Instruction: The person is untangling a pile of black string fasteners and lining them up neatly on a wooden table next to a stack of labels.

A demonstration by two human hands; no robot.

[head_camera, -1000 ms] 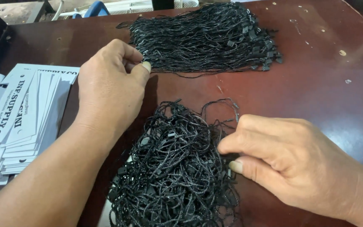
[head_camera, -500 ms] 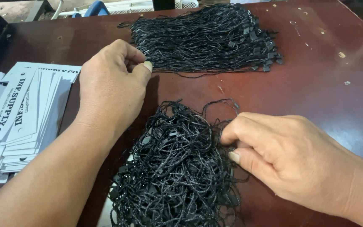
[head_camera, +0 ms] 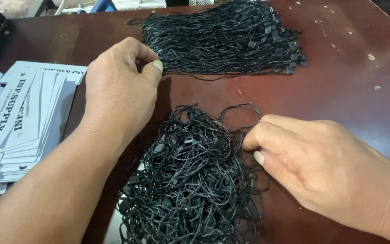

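Observation:
A tangled heap of black tag strings (head_camera: 190, 180) lies on the dark red table (head_camera: 348, 86) in front of me. My right hand (head_camera: 321, 167) rests at the heap's right edge, its fingertips pinching into the strands. My left hand (head_camera: 118, 90) sits above the heap's upper left with its fingers curled and the thumb against the forefinger near the left end of a neater bundle of black strings (head_camera: 224, 38) at the back. Whether a strand is between the left fingers is hidden.
A fanned stack of white printed paper tags (head_camera: 19, 122) lies at the left edge of the table. Small crumbs dot the table at the right. A dark object stands at the far left corner.
My right hand has slid a little up and left along the heap's edge, and its fingertips have closed on the strands. The left hand has stayed in place.

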